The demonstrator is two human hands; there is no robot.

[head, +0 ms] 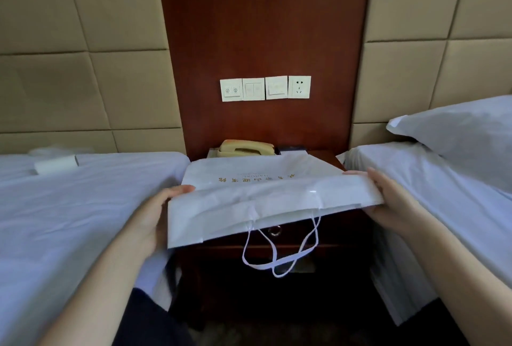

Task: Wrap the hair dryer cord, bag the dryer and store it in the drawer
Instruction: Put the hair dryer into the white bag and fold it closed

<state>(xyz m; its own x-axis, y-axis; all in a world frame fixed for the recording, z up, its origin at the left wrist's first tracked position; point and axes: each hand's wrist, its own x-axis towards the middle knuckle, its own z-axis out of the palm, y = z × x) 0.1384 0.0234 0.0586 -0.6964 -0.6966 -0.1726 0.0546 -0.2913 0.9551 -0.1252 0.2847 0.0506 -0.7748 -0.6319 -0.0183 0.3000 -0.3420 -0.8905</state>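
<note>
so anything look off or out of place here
Only mildly: the white bag, gripped by the left hand and right hand, shows its gold print upside down, and its cords dangle over the drawer pull. Nothing spilled or damaged.

Cannot see inside the bag [263, 201]. Cannot read its blurry gold letters [250, 178]. Hides the bottom of the phone [245, 148], most of the nightstand [327, 155] top, the upper edge of the drawer [291, 232], and the fingers of the left hand [155, 215].

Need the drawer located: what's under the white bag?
Below the white bag, the nightstand's drawer front shows, with a ring pull between the bag's hanging handles. The bag covers most of the nightstand top.
</note>
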